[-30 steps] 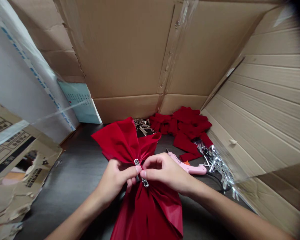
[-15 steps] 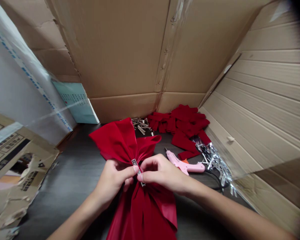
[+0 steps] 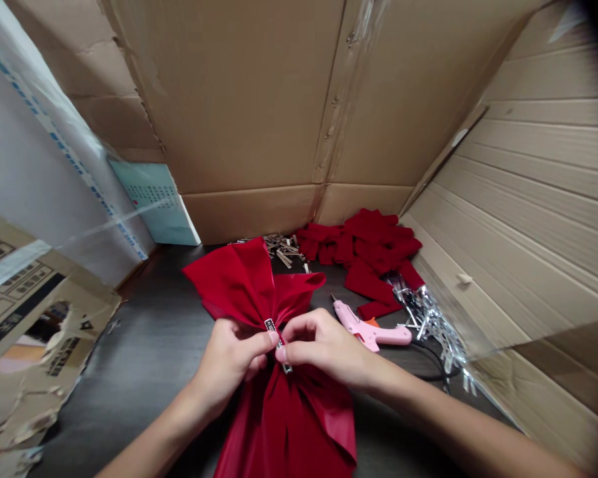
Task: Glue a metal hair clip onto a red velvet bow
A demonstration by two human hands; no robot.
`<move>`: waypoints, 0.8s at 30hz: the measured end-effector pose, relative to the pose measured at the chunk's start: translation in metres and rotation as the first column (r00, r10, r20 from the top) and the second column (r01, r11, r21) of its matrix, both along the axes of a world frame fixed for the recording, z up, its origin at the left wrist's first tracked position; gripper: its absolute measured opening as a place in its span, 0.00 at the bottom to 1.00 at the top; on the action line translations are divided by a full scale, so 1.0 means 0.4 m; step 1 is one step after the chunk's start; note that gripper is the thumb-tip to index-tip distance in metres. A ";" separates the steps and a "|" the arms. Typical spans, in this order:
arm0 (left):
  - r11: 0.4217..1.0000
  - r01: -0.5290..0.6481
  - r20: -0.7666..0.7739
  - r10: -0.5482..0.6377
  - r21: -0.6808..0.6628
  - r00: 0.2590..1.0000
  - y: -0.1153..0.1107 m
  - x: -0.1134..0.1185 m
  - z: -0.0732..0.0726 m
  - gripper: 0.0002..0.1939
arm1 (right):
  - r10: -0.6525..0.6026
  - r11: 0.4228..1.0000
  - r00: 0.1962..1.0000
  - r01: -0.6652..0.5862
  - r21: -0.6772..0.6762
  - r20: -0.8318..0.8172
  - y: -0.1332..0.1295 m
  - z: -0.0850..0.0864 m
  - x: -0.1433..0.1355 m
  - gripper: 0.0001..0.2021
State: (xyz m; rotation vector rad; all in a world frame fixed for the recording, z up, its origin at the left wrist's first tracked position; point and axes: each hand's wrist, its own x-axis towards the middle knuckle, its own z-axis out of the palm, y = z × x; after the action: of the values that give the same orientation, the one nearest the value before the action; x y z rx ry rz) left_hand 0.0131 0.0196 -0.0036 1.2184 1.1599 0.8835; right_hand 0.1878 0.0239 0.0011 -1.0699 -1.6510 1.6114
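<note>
The red bow (image 3: pixel 249 279) sits at six o'clock, its metal clip (image 3: pixel 270 325) across the gathered middle. My left hand (image 3: pixel 234 352) and right hand (image 3: pixel 323 345) pinch clip and cloth between thumbs and fingers. At four o'clock lies the pink glue gun (image 3: pixel 371 332).

Brown cardboard (image 3: pixel 249 93) walls in the back of the dark tabletop (image 3: pixel 144 318), its middle seam taped. A ridged panel (image 3: pixel 543 186) slants along the right. At left stand a pale wall (image 3: pixel 34 179), a light-blue sheet (image 3: pixel 154 202) and a torn, printed carton (image 3: pixel 24 332). The light is soft.
</note>
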 end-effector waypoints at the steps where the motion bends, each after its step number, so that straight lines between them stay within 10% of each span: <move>1: 1.000 -0.001 0.007 0.001 -0.004 1.000 0.000 0.000 -0.001 0.18 | 0.001 1.000 1.000 -0.001 0.001 -0.001 -0.001 0.000 0.000 0.05; 24: 0.994 -0.051 0.089 0.059 -0.095 0.994 -0.002 0.010 -0.003 0.16 | 0.001 1.000 1.000 -0.001 0.008 0.014 -0.002 0.001 -0.003 0.06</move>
State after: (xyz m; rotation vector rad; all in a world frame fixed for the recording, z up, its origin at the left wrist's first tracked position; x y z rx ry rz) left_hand 0.0173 0.0188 -0.0049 1.0641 1.1524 0.9076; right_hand 0.1866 0.0233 0.0015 -1.0787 -1.6663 1.6003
